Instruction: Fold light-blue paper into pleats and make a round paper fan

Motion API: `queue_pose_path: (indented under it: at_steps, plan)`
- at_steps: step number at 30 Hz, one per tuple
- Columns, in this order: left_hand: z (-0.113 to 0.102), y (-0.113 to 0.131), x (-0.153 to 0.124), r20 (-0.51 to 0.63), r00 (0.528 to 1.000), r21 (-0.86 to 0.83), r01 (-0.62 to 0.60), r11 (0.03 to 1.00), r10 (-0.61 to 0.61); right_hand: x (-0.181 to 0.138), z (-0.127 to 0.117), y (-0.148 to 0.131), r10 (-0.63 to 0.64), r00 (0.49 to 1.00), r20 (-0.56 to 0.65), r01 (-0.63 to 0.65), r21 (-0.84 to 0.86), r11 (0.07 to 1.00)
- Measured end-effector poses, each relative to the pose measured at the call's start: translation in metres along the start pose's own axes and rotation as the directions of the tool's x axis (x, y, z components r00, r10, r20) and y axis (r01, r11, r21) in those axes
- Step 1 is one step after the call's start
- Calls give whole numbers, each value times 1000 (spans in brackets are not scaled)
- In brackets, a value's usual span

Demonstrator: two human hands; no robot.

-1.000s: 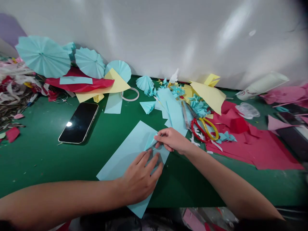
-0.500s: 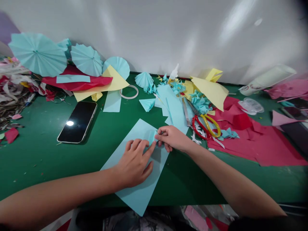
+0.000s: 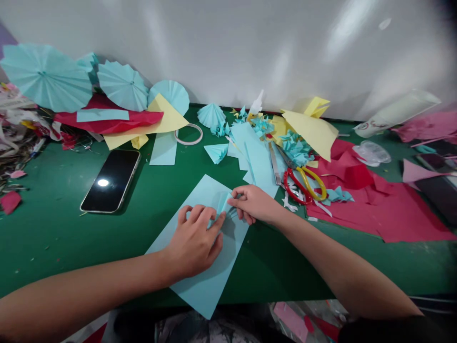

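Observation:
A light blue sheet of paper (image 3: 209,293) lies slantwise on the green table at its front. Over it, my right hand (image 3: 254,205) pinches a small pleated piece of light blue paper (image 3: 223,202) by its right edge, between thumb and forefinger. My left hand (image 3: 195,240) rests on the sheet with fingers apart, its index fingertip at the lower edge of the pleated piece. Part of the piece is hidden behind the left fingers. Beyond my right hand lie light blue strips (image 3: 257,155) and scissors (image 3: 305,186) with red and yellow handles.
A phone (image 3: 111,181) lies to the left, with a tape roll (image 3: 189,142) behind it. Pleated blue paper discs (image 3: 46,78) stand along the pale wall. Red paper (image 3: 400,214) spreads at the right, and a plastic cup-like sleeve (image 3: 396,114) leans behind it.
The view has shifted slightly. The pleated piece now shows more raised and narrower between my fingers; my right hand keeps its pinch and my left hand stays on the sheet.

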State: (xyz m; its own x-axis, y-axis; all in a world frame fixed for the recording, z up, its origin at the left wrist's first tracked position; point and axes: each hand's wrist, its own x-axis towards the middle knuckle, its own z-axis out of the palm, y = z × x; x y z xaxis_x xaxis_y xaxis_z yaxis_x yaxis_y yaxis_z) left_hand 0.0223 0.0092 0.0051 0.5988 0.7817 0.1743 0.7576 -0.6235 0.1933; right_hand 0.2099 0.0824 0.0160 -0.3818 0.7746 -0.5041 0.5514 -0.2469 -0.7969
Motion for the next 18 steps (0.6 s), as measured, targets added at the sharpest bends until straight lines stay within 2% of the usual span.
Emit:
queue_pose_path:
  at_steps: [8,11,15,18]
  plan:
    - [-2,0,1,59,998,-95,29,995,-24,-1,1,-1,14,1000,-1,-14,-3,1000]
    - [-4,-3,1,6,1000,-95,9,995,-9,-1,1,0,7,1000,-4,-7,-9,1000]
    - [-5,-10,0,-135,991,-93,-27,995,15,-2,2,-2,-5,1000,-18,4,-26,1000]
    - [-4,-14,-1,-154,987,-93,-58,994,43,-3,2,-4,-6,1000,-20,5,-45,999]
